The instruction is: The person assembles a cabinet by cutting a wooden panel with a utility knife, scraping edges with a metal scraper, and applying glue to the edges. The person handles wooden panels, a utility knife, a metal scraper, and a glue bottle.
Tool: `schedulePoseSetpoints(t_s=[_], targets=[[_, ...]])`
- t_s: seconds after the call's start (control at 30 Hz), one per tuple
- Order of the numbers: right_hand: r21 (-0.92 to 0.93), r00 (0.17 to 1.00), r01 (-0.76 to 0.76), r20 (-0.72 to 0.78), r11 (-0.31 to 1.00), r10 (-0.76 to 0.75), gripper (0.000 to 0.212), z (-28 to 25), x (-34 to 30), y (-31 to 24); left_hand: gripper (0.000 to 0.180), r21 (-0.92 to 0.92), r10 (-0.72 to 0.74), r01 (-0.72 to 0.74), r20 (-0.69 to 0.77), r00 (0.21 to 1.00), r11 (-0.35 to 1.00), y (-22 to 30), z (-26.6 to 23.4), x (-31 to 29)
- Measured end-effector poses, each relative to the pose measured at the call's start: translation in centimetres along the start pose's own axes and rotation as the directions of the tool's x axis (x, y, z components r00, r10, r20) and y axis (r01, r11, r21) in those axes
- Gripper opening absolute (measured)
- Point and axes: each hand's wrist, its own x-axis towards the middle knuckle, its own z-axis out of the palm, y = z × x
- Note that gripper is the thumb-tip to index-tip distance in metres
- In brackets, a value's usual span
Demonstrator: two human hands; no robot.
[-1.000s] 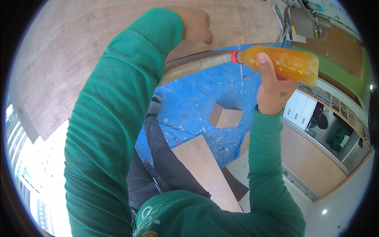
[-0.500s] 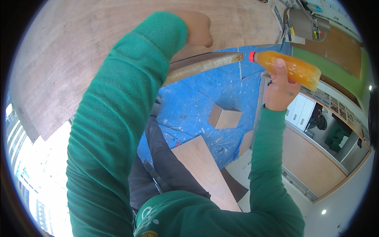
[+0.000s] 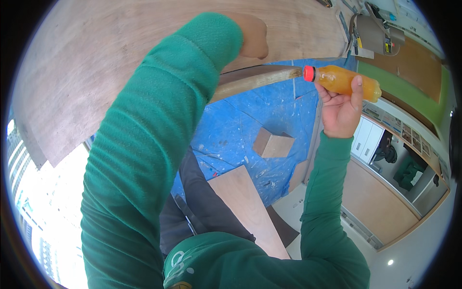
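My left hand (image 3: 255, 37) is curled into a fist at the near edge of a large wooden board (image 3: 144, 53). Nothing sticks out of that fist, though its underside is hidden. Out to the right, my right hand (image 3: 340, 114) grips a clear plastic bottle (image 3: 339, 80) of orange-yellow liquid. The bottle lies nearly level in the grasp, its red cap (image 3: 308, 73) on and pointing left, toward the end of a thick wooden edge (image 3: 260, 82) under the board. My thumb is on the near side of the bottle, with fingers behind it.
Blue sheeting (image 3: 231, 130) covers the floor, with a small wooden block (image 3: 273, 143) on it. A plywood panel (image 3: 248, 207) lies beside my legs. Tools and a grey-brown bag (image 3: 373, 31) are at the far right of the board. A cabinet (image 3: 385, 190) stands to the right.
The bottle has turned a little in my right hand, and the palm now shows more. My left fist and sleeve have shifted slightly right in the picture.
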Motion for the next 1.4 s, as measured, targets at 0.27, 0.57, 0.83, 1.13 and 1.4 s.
schedulePoseSetpoints(t_s=[0.27, 0.57, 0.83, 1.13, 1.4], targets=[[-0.072, 0.999, 0.05, -0.003, 0.996, -0.051, 0.047, 0.9, -0.4, 0.2, 0.063, -0.003, -0.018, 0.019, 0.022, 1.0, 1.0, 0.2, -0.2, -0.1], [-0.448, 0.876, 0.477, 0.17, 0.756, -0.452, 0.043, 2.9, -3.3, 1.2, 0.062, 0.007, -0.015, 0.015, 0.016, 1.0, 1.0, 0.2, -0.1, -0.1], [-0.515, 0.91, 0.403, 0.136, 0.757, -0.392, 0.038, 2.7, -2.6, 0.5, 0.062, 0.002, -0.002, 0.002, 0.019, 1.0, 1.0, 0.2, -0.2, -0.2], [-0.586, 0.89, 0.423, 0.124, 0.691, -0.439, 0.039, 2.9, -2.3, 0.4, 0.063, 0.011, -0.028, 0.028, 0.031, 0.999, 1.0, 0.3, -0.2, -0.2], [-0.582, 0.89, 0.432, 0.148, 0.689, -0.432, 0.037, 3.2, -2.0, 0.4, 0.063, 0.008, -0.012, 0.012, 0.027, 1.0, 1.0, 0.3, -0.2, -0.3]])
